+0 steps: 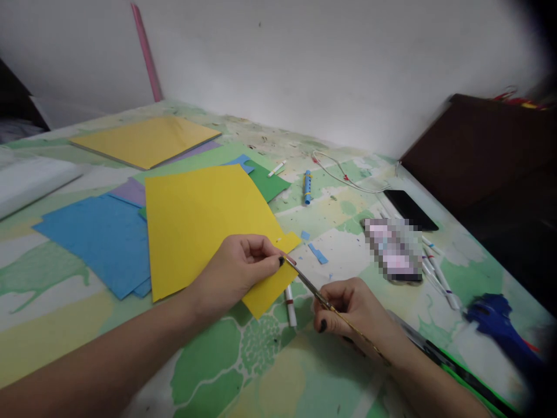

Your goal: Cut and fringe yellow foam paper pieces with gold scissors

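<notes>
My left hand (243, 264) is closed in a pinch at the edge of a smaller piece of yellow paper (270, 293). Its fingers partly cover that piece. Under my left wrist lies a large yellow sheet (195, 215). My right hand (354, 316) grips a slim metal tool (307, 281), silver in front and gold toward the back. Seen edge-on, it could be scissors or tweezers; I cannot tell which. Its tip meets the paper at my left fingertips. Just below the tip, a white marker (290, 305) lies partly under the paper.
Blue sheets (100, 238) and a green sheet (267, 180) surround the yellow one. Blue scraps (317, 253) and a rolled blue paper tube (307, 187) lie beyond. At right are a phone (394, 249), a black device (411, 209), markers (439, 278), green-edged scissors (452, 366) and a dark-blue object (496, 319).
</notes>
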Action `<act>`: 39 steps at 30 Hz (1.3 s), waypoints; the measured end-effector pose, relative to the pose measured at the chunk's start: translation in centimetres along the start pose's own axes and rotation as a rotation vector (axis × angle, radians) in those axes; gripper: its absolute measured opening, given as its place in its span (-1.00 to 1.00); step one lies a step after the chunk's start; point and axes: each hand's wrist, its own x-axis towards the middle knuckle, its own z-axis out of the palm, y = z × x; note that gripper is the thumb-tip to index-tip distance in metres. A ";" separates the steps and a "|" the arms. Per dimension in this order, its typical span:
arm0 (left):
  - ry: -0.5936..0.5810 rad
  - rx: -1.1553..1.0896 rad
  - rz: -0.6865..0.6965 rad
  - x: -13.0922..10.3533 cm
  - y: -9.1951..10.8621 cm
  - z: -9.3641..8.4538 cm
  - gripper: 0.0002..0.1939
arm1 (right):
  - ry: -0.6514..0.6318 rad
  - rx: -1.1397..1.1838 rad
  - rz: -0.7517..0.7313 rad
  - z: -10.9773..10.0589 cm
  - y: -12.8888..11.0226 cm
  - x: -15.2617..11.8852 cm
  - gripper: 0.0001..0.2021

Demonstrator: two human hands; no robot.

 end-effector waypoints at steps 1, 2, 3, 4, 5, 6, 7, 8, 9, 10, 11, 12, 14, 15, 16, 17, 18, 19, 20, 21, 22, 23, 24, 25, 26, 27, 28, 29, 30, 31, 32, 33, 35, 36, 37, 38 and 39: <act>0.000 0.000 -0.003 0.0 0.0 0.0 -0.89 | 0.000 -0.006 -0.004 0.0 0.0 0.0 -0.60; 0.001 -0.002 -0.005 0.0 0.0 0.0 -0.88 | 0.000 -0.007 -0.004 0.0 0.0 0.0 -0.60; 0.001 -0.004 -0.005 0.0 0.0 0.0 -0.88 | -0.001 -0.006 0.000 0.0 0.0 0.0 -0.59; 0.002 -0.006 -0.006 0.1 0.0 0.0 -0.88 | -0.003 -0.006 0.006 0.0 0.0 0.0 -0.58; 0.004 -0.008 -0.005 0.1 0.0 0.0 -0.88 | -0.003 -0.005 0.012 0.0 0.1 0.1 -0.58; 0.004 -0.009 -0.005 0.1 0.0 0.1 -0.88 | -0.002 -0.008 0.017 0.0 0.1 0.1 -0.57; 0.003 -0.008 -0.005 0.1 0.1 0.1 -0.88 | 0.002 -0.014 0.019 0.0 0.1 0.1 -0.57; 0.001 -0.007 -0.004 0.1 0.1 0.0 -0.88 | 0.005 -0.023 0.022 -0.1 0.1 0.1 -0.57; -0.002 -0.006 -0.005 0.1 0.1 0.0 -0.89 | 0.008 -0.031 0.023 -0.1 0.1 0.1 -0.58; -0.004 -0.007 -0.004 0.0 0.1 0.0 -0.89 | 0.011 -0.036 0.021 -0.1 0.1 0.1 -0.58; -0.005 -0.009 -0.003 0.0 0.1 0.0 -0.89 | 0.014 -0.036 0.018 0.0 0.1 0.1 -0.59; -0.004 -0.011 -0.003 0.0 0.1 0.0 -0.89 | 0.014 -0.034 0.016 0.0 0.0 0.1 -0.59; -0.002 -0.017 -0.011 -0.1 0.1 0.0 -0.89 | 0.009 -0.026 0.014 0.0 0.0 0.1 -0.60; 0.000 -0.019 -0.017 -0.1 0.1 0.0 -0.89 | 0.006 -0.022 0.013 0.0 0.0 0.1 -0.60; 0.001 -0.022 -0.020 0.0 0.1 0.0 -0.89 | 0.003 -0.019 0.015 0.0 0.0 0.1 -0.60; 0.001 -0.024 -0.021 0.0 0.1 0.0 -0.89 | 0.002 -0.019 0.016 0.0 0.1 0.1 -0.61; 0.000 -0.025 -0.020 0.0 0.1 0.0 -0.89 | 0.003 -0.021 0.016 0.0 0.1 0.1 -0.61; 0.001 -0.023 -0.017 0.0 0.1 0.1 -0.89 | 0.006 -0.023 0.018 0.0 0.1 0.1 -0.62; -0.001 -0.021 -0.017 0.0 0.1 0.1 -0.89 | 0.007 -0.025 0.022 0.0 0.2 0.1 -0.62; -0.002 -0.023 -0.020 0.0 0.2 0.1 -0.89 | 0.010 -0.027 0.025 0.0 0.2 0.1 -0.62; -0.006 -0.028 -0.024 0.0 0.2 0.1 -0.89 | 0.011 -0.028 0.026 0.0 0.2 0.1 -0.62; -0.011 -0.034 -0.027 0.0 0.2 0.1 -0.89 | 0.011 -0.028 0.024 0.0 0.2 0.1 -0.62; -0.016 -0.040 -0.029 0.0 0.2 0.1 -0.89 | 0.009 -0.028 0.021 0.0 0.2 0.1 -0.62; -0.020 -0.043 -0.029 0.0 0.2 0.0 -0.89 | 0.008 -0.028 0.015 0.0 0.3 0.1 -0.62; -0.021 -0.043 -0.025 0.0 0.2 0.0 -0.89 | 0.006 -0.028 0.012 0.0 0.3 0.1 -0.62; -0.019 -0.039 -0.020 0.0 0.2 0.0 -0.89 | 0.005 -0.030 0.011 0.0 0.3 0.1 -0.62; -0.014 -0.034 -0.014 0.0 0.2 0.0 -0.89 | 0.005 -0.034 0.012 0.0 0.3 0.1 -0.61; -0.009 -0.030 -0.011 0.0 0.2 0.0 -0.89 | 0.008 -0.039 0.012 0.0 0.3 0.1 -0.61; -0.006 -0.028 -0.010 0.0 0.2 0.0 -0.89 | 0.011 -0.043 0.014 0.0 0.3 0.1 -0.60; -0.007 -0.028 -0.007 0.0 0.2 0.0 -0.89 | 0.014 -0.044 0.017 0.0 0.2 0.2 -0.60; -0.009 -0.029 -0.006 0.0 0.1 0.0 -0.89 | 0.014 -0.040 0.019 0.1 0.2 0.2 -0.60; -0.013 -0.031 -0.006 0.0 0.1 0.0 -0.90 | 0.013 -0.030 0.021 0.1 0.1 0.1 -0.60; -0.019 -0.044 -0.002 0.0 0.1 0.0 -0.91 | 0.006 -0.014 0.015 0.1 -0.1 0.0 -0.59; -0.018 -0.051 0.001 0.0 0.0 0.0 -0.91 | 0.001 -0.014 0.003 0.1 -0.2 0.0 -0.58; -0.017 -0.059 0.001 0.0 0.0 0.0 -0.91 | -0.003 -0.014 -0.015 0.1 -0.3 -0.1 -0.57; -0.012 -0.064 0.000 0.1 -0.1 0.0 -0.91 | -0.010 -0.009 -0.034 0.1 -0.3 -0.2 -0.57; -0.007 -0.072 -0.002 0.1 -0.1 0.0 -0.90 | -0.023 0.002 -0.048 0.1 -0.4 -0.3 -0.57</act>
